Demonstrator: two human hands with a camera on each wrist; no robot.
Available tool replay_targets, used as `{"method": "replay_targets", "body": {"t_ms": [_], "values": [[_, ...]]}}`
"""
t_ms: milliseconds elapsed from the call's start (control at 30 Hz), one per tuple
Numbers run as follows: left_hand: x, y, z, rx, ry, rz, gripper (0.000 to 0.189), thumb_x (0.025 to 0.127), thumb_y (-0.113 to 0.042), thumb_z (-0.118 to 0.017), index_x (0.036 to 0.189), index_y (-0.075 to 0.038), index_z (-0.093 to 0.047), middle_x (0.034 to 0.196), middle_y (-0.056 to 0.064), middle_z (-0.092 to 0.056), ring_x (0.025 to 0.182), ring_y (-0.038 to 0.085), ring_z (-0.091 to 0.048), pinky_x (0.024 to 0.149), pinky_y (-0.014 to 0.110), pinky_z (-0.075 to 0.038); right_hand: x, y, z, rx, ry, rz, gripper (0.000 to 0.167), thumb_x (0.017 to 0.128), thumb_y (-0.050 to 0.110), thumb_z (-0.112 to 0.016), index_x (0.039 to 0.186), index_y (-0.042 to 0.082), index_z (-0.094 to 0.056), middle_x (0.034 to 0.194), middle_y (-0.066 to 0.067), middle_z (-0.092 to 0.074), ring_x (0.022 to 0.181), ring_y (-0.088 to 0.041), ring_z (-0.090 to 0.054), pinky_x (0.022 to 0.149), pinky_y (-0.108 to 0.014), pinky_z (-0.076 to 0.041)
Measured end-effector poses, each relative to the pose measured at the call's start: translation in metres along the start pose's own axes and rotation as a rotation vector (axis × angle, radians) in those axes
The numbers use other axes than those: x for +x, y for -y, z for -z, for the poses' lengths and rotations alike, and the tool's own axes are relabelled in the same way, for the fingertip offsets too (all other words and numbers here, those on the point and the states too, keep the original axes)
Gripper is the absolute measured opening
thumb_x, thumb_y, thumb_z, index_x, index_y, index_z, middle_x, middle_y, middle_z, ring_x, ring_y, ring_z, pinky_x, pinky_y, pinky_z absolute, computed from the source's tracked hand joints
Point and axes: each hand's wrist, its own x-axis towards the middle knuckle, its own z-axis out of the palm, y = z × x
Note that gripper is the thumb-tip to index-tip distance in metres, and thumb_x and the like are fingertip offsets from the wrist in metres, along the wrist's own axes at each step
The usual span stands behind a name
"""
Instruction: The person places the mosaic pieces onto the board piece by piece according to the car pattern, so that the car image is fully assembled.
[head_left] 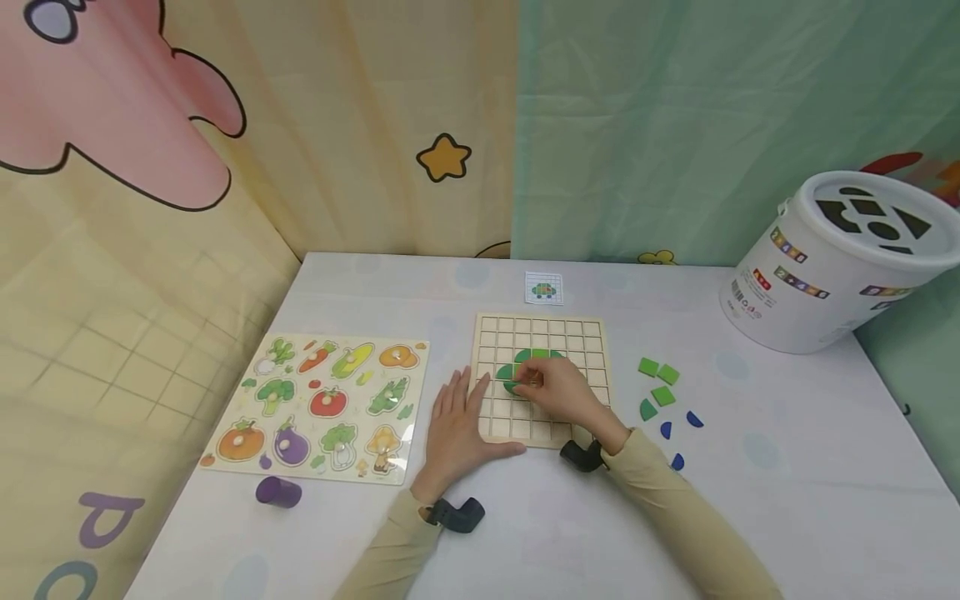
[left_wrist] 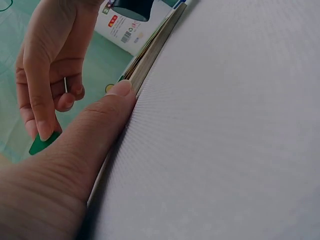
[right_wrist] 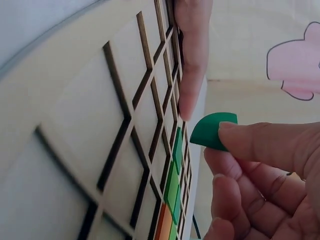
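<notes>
My right hand (head_left: 562, 390) pinches a dark green quarter-circle piece (right_wrist: 212, 131) between thumb and index finger, over the wooden grid board (head_left: 510, 427). In the right wrist view the piece is clear of the grid, its curved edge facing up and left. The left hand (head_left: 459, 427) lies along the board's left side with fingers straight, its thumb against the near edge in the left wrist view. Green pieces (head_left: 540, 353) fill several grid squares, partly hidden by the right hand. Beside them an orange piece (right_wrist: 164, 222) shows in the right wrist view.
Loose green squares (head_left: 663, 396), a green quarter-circle (head_left: 648, 409) and blue half-circles (head_left: 695, 419) lie right of the board. A picture card (head_left: 543, 298) is behind it. Left are a vegetable puzzle (head_left: 300, 417) and a purple cylinder (head_left: 278, 492); a white bucket (head_left: 817, 308) stands back right.
</notes>
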Motion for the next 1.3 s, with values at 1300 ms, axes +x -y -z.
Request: {"method": "replay_targets", "body": {"t_ms": [1300], "values": [[0.000, 0.000, 0.001, 0.013, -0.005, -0.013, 0.119, 0.060, -0.084, -0.060, 0.150, -0.015, -0.026, 0.156, 0.014, -0.015, 0.143, 0.027, -0.006, 0.114, 0.040, -0.006, 0.015, 0.008, -0.013, -0.085, 0.024, -0.157, 0.016, 0.075, 0.024, -0.081, 0.078, 0.016, -0.067, 0.065, 0.009, -0.056, 0.057, -0.008, -0.051, 0.049, -0.025, -0.041]]}}
